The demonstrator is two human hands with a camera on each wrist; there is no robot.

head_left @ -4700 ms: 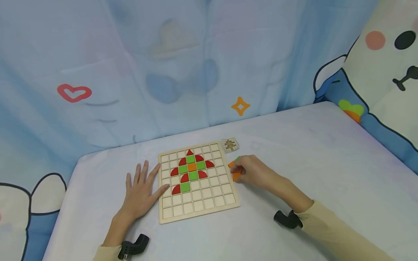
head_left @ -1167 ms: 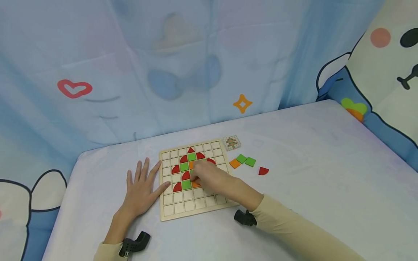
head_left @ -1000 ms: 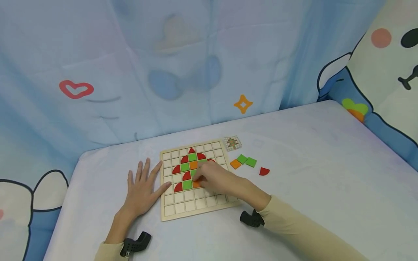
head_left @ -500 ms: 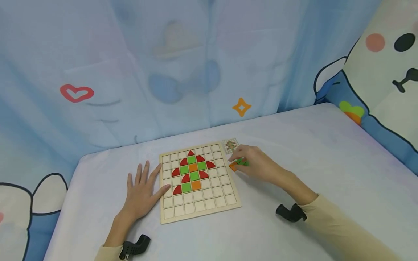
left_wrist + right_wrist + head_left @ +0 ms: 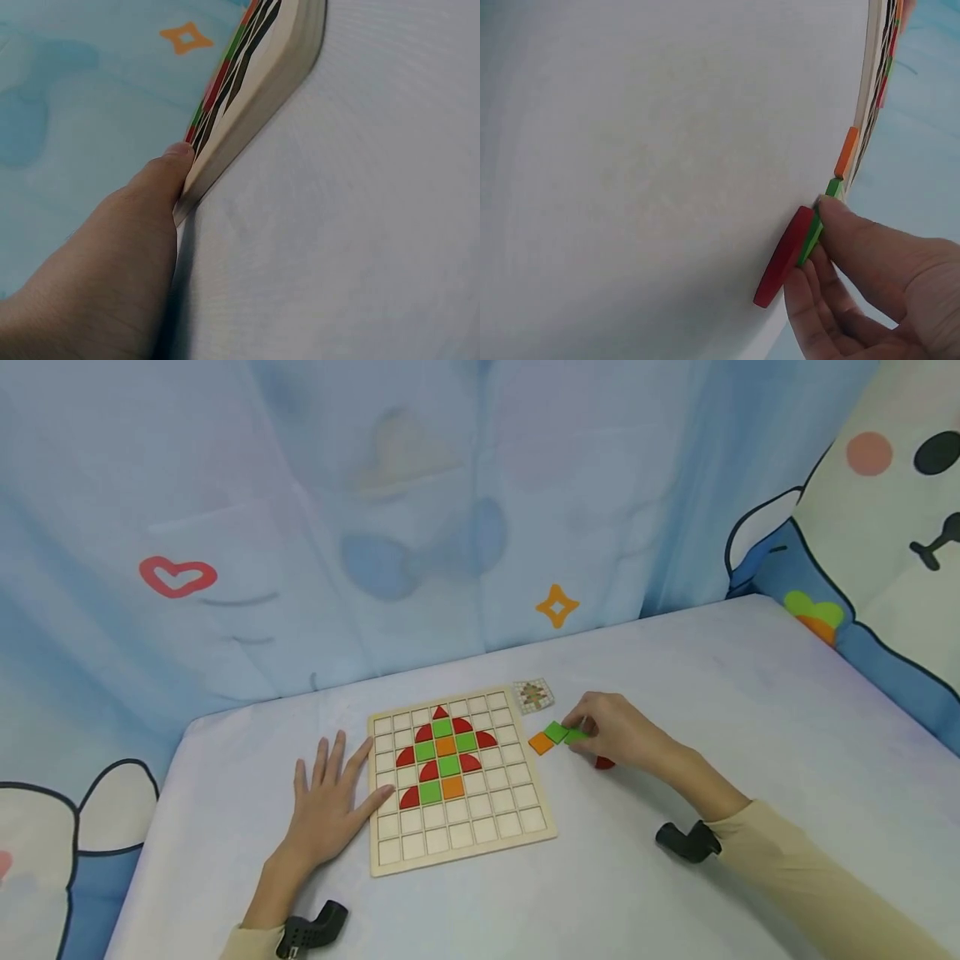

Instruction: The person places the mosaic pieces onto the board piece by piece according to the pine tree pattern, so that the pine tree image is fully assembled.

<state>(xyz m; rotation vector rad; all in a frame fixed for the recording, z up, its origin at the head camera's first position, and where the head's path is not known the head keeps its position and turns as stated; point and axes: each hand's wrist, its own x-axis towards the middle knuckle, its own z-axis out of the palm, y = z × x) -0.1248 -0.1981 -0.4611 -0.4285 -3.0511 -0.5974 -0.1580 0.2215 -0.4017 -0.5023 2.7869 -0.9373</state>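
My left hand (image 5: 326, 806) lies flat with fingers spread at the left side of a wooden grid board (image 5: 480, 853), its thumb resting on the frame. The board carries a pattern of red, green and orange pieces, among them an orange square (image 5: 453, 787) beside a green square (image 5: 430, 792). Right of the board, my right hand (image 5: 626, 735) pinches a green square tile (image 5: 810, 238) between thumb and fingers. Close by lie another green square tile (image 5: 556, 732), an orange square tile (image 5: 541, 743) and a red quarter-circle piece (image 5: 784, 256), partly hidden by the hand in the head view.
A small pattern card (image 5: 534, 695) lies just beyond the board's upper right corner. The white cloth-covered table (image 5: 750, 710) extends to the right, and a blue printed curtain (image 5: 300, 510) hangs behind it.
An orange square now sits in the board beside the lower green square. My right hand has gone from the board back to the loose tiles, then slightly right. The left hand stays put.
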